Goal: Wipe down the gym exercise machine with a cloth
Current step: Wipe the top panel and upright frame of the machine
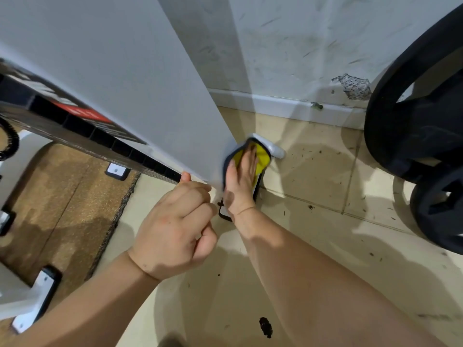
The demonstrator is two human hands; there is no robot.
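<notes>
The left hand (175, 229) is clenched, thumb tip on the lower edge of the white flat-panelled gym machine (150, 83); whether it grips is unclear. At its 1 o'clock, the right hand (240, 181) presses flat, straight fingers on a yellow dark-edged cloth (263, 156) at the machine's base.

Bright, fairly even indoor light w/ no lamp in view. Soft, overlapping shadows of the arms fall fwd over the glossy floor tiles (313, 176), so the light sits above & behind; pale sheen patches lie between them. The machine panel (140, 78) is flatly lit, no blown glare. The wall (300, 46) carries a grey shadow band just beside it. Left hand (172, 229) is bright on top, darker on its underside. Strong wide-angle bend at the edges: the black weight plate (411, 116) bows. Slight compression smear overall, esp far left
</notes>
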